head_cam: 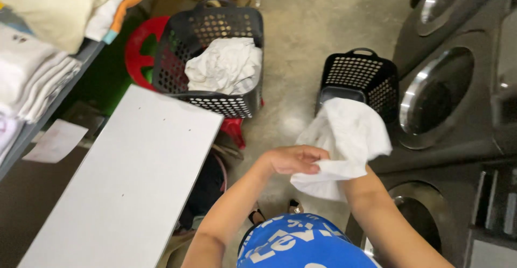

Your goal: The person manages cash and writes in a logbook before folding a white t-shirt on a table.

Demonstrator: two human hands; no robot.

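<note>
While my left hand (295,159) pinches an edge of the white cloth (344,144) over the concrete floor (301,42), the left black basket (210,58) holds crumpled white laundry (226,66). Further right, a smaller black basket (360,77) looks empty. My right hand is buried under the cloth; its grip I cannot tell.

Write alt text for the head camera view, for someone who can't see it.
Seen from above, a person's left hand grips a white cloth that hides the right hand, beside a row of front-loading machines. On the concrete floor stand two dark perforated baskets: one looks empty, the other holds white laundry.
</note>
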